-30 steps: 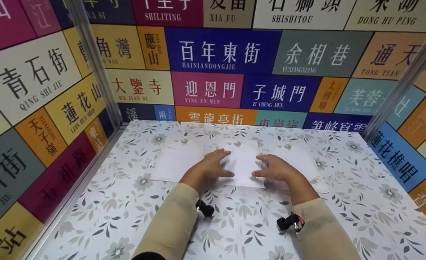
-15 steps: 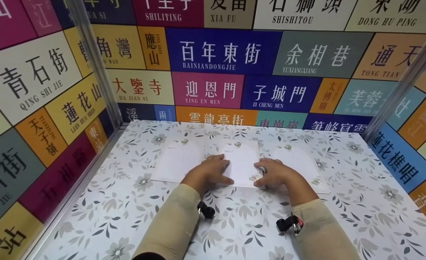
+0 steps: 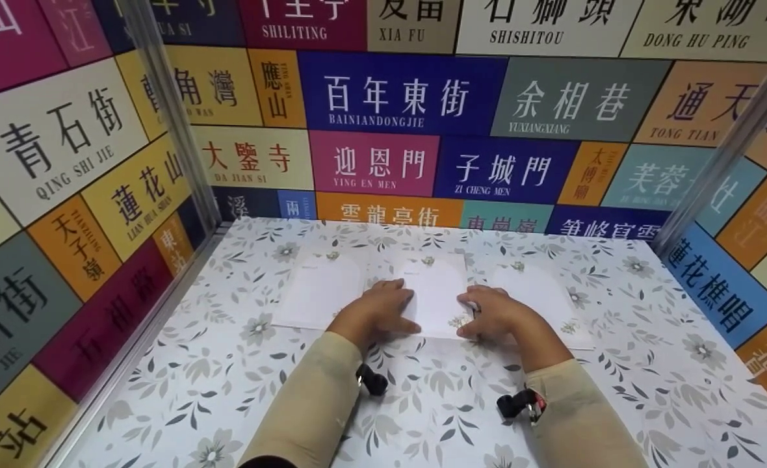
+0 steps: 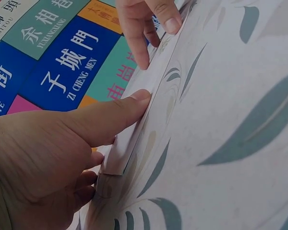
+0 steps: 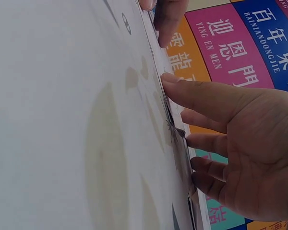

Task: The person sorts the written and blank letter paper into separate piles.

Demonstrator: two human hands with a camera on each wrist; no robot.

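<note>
Three sheets of paper with small printed flower sprigs lie side by side on the table. My left hand (image 3: 383, 309) rests at the left edge of the middle sheet (image 3: 432, 292), its thumb laid on the paper near the front. At that sheet's right edge is my right hand (image 3: 495, 311), thumb at the lower right corner. The right wrist view shows the right hand (image 5: 264, 143) with its fingers along the paper's edge. In the left wrist view, the left hand (image 4: 53, 153) has its thumb stretched over the sheet. The palms partly cover the neighbouring sheets.
The left sheet (image 3: 318, 286) and the right sheet (image 3: 533, 286) flank the middle one. A white tablecloth (image 3: 422, 416) with grey leaves covers the table. Panels of coloured Chinese place-name signs (image 3: 396, 91) stand behind and at both sides, joined by metal posts (image 3: 169, 110).
Both hands have come down a little onto the edges of the middle sheet, the right thumb shifting to its lower corner. Over the last half second they stay nearly still.
</note>
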